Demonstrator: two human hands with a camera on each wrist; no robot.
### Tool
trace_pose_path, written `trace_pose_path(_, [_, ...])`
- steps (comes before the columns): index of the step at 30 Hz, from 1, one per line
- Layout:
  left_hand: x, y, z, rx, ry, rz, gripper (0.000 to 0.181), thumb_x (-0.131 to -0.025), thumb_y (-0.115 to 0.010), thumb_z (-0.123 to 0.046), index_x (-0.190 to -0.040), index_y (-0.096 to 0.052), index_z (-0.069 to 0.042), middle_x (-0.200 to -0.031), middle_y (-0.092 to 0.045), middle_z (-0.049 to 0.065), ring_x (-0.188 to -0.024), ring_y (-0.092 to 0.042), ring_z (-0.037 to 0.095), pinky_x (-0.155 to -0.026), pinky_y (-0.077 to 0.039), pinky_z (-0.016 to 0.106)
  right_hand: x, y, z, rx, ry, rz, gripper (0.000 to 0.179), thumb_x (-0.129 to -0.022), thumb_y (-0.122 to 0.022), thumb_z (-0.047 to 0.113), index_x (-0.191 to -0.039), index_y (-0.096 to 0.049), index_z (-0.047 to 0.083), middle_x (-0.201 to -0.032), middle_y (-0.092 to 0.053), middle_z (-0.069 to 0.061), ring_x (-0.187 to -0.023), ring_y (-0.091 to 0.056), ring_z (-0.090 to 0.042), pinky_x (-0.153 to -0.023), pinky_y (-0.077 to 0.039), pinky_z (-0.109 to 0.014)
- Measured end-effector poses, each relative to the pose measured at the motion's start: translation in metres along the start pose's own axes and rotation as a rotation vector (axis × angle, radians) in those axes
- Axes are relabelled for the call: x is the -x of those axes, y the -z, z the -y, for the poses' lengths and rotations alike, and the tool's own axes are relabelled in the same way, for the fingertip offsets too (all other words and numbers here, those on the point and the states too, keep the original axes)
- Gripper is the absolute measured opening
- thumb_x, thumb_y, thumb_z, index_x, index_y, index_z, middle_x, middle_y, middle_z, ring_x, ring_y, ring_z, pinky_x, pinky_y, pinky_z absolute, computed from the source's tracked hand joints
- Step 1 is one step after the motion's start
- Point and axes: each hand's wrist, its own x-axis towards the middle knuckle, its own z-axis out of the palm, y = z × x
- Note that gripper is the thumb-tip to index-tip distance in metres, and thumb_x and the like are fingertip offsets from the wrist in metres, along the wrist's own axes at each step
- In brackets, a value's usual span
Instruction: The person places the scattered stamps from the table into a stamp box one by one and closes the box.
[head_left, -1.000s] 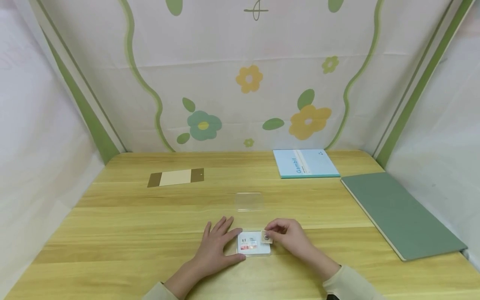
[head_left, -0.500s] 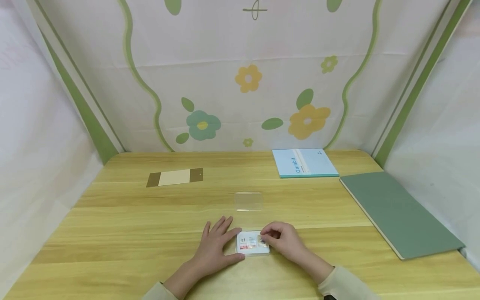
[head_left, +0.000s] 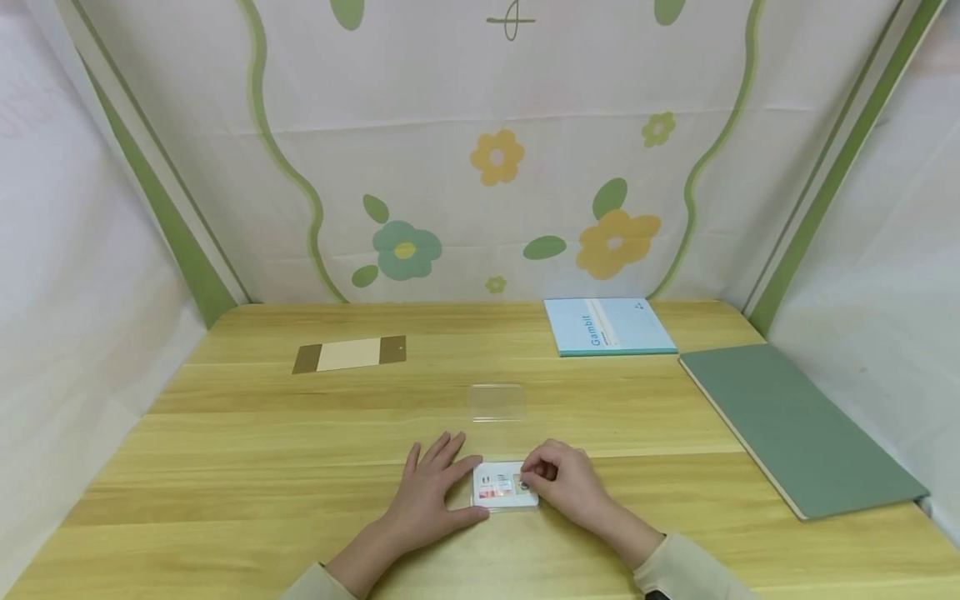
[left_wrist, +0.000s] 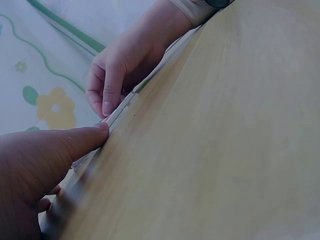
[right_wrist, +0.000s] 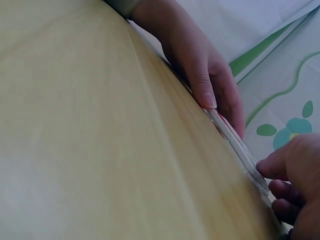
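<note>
A flat clear plastic case (head_left: 502, 503) with a white, printed inside lies before me. My left hand (head_left: 427, 493) holds its left side, thumb on the near edge and index finger at the far corner, the other fingers spread on the table. At the case's right end, my right hand (head_left: 572, 482) pinches a small beige square (head_left: 519, 480) with a dark mark, down against the white surface; its fingertips partly cover it. Seen edge-on in the right wrist view, the case (right_wrist: 235, 142) lies low between both hands.
Beyond the case lies a clear plastic lid-like piece (head_left: 497, 402). A brown-and-cream card (head_left: 349, 355) lies back left. A light blue notebook (head_left: 611, 327) and a green notebook (head_left: 802, 429) lie to the right. A flowered curtain (head_left: 480, 100) stands behind the table.
My right hand has moved slightly left and brought the small square from the case's right edge onto its white surface. The left hand has stayed in place.
</note>
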Motion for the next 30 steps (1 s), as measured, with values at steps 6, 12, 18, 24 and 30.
trace_pose_path(6, [0.000,0.000,0.000,0.000,-0.001,-0.003,0.064,-0.072,-0.054,-0.059,-0.122,-0.050,-0.019,-0.136,-0.029,0.011,-0.126,-0.017,0.028,-0.095,-0.002,0.054,0.000,0.000,0.002,0.034,-0.004,-0.013,0.014,-0.072,-0.069,0.009,-0.068,-0.060,0.019,-0.064,-0.047,0.012,-0.056,-0.043,-0.005,-0.049,-0.038,-0.021])
trace_pose_path(12, [0.000,0.001,0.000,-0.009,-0.002,-0.003,0.064,-0.072,-0.055,-0.058,-0.121,-0.050,-0.019,-0.136,-0.029,0.011,-0.126,-0.017,0.028,-0.095,-0.002,0.054,0.001,0.001,0.004,0.041,0.013,-0.029,0.018,-0.070,-0.070,0.010,-0.065,-0.056,0.020,-0.064,-0.046,0.012,-0.055,-0.042,-0.005,-0.048,-0.038,-0.020])
trace_pose_path(18, [0.000,0.002,-0.001,-0.004,-0.005,-0.001,0.063,-0.072,-0.056,-0.057,-0.121,-0.050,-0.018,-0.136,-0.029,0.011,-0.126,-0.017,0.028,-0.095,-0.002,0.055,0.001,0.002,0.005,0.020,-0.005,-0.019,0.016,-0.071,-0.070,0.011,-0.067,-0.056,0.018,-0.064,-0.047,0.010,-0.056,-0.043,-0.006,-0.049,-0.038,-0.020])
trace_pose_path(24, [-0.004,0.006,0.003,0.041,-0.007,0.003,0.070,-0.070,-0.056,-0.059,-0.125,-0.046,-0.016,-0.135,-0.031,0.013,-0.124,-0.021,0.031,-0.094,-0.004,0.057,-0.004,0.012,0.007,-0.073,-0.047,-0.028,0.009,-0.074,-0.068,0.010,-0.074,-0.059,0.011,-0.067,-0.051,0.006,-0.059,-0.045,-0.010,-0.051,-0.040,-0.021])
trace_pose_path(30, [-0.026,0.017,0.019,0.065,0.065,-0.005,0.074,-0.072,-0.053,-0.059,-0.130,-0.039,-0.014,-0.134,-0.031,0.015,-0.122,-0.024,0.032,-0.094,-0.007,0.057,-0.024,0.028,0.005,-0.062,-0.082,-0.062,0.018,-0.072,-0.069,0.013,-0.087,-0.061,0.006,-0.075,-0.053,0.002,-0.068,-0.049,-0.015,-0.060,-0.042,-0.026])
